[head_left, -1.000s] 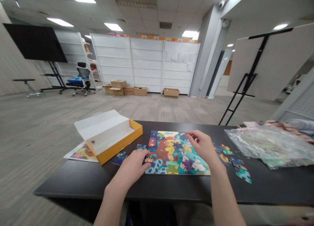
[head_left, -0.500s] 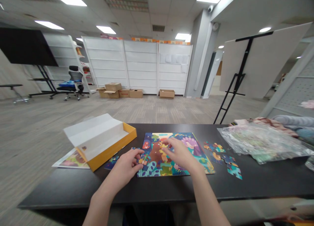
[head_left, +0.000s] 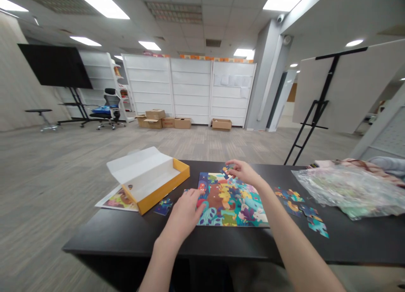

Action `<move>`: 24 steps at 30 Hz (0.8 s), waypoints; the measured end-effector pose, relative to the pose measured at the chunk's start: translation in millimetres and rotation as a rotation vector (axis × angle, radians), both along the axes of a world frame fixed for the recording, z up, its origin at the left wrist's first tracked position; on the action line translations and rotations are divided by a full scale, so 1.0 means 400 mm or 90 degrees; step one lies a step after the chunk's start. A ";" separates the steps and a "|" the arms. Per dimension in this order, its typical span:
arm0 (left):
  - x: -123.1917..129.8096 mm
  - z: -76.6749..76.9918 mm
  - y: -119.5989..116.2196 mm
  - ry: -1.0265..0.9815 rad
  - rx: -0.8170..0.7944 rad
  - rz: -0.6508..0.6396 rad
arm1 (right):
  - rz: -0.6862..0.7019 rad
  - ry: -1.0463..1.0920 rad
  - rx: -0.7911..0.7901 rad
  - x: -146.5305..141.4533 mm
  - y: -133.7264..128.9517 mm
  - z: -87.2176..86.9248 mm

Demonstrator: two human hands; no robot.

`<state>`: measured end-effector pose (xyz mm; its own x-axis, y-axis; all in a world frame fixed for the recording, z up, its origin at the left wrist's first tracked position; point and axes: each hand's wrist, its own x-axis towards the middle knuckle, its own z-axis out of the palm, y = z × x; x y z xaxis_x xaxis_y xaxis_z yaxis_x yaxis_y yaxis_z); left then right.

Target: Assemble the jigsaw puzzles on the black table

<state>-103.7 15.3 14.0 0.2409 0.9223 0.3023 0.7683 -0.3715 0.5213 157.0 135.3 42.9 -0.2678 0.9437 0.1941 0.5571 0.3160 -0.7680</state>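
A colourful jigsaw puzzle (head_left: 230, 203) lies assembled in part on the black table (head_left: 221, 241), with a blue, yellow and teal animal scene. My right hand (head_left: 243, 172) is at its far edge, pinching a small jigsaw piece (head_left: 226, 170) between thumb and fingers. My left hand (head_left: 186, 214) rests at the puzzle's left edge, its fingertips touching the pieces there. Whether those fingers hold a piece is hidden. Several loose pieces (head_left: 292, 201) lie to the right of the puzzle, and a dark blue piece (head_left: 163, 206) lies to its left.
An open yellow and white box (head_left: 148, 178) stands at the table's left, over a printed picture sheet (head_left: 118, 200). A crumpled clear plastic bag (head_left: 346, 190) lies at the right, with patterned cloth (head_left: 354, 162) behind it. Cardboard boxes stand far off by white shelving.
My right hand has moved from over the puzzle's middle to its far edge, now with a piece in its fingers. My left hand has slid up along the left edge. The view has shifted slightly.
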 end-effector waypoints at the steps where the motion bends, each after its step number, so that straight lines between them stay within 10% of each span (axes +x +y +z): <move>1: 0.007 0.001 -0.004 0.037 -0.018 -0.015 | -0.006 -0.005 -0.031 0.009 0.023 -0.007; 9: 0.053 0.011 -0.030 0.212 -0.079 -0.004 | -0.013 0.069 -0.115 0.020 0.069 -0.116; 24: 0.067 0.008 -0.039 0.225 -0.081 0.017 | -0.008 -0.092 -0.116 0.007 0.054 -0.109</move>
<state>-76.9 -0.2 17.2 0.2849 0.9546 0.0875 0.9176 -0.2980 0.2630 159.9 157.1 -0.9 -0.2691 0.9629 -0.0193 0.6682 0.1723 -0.7237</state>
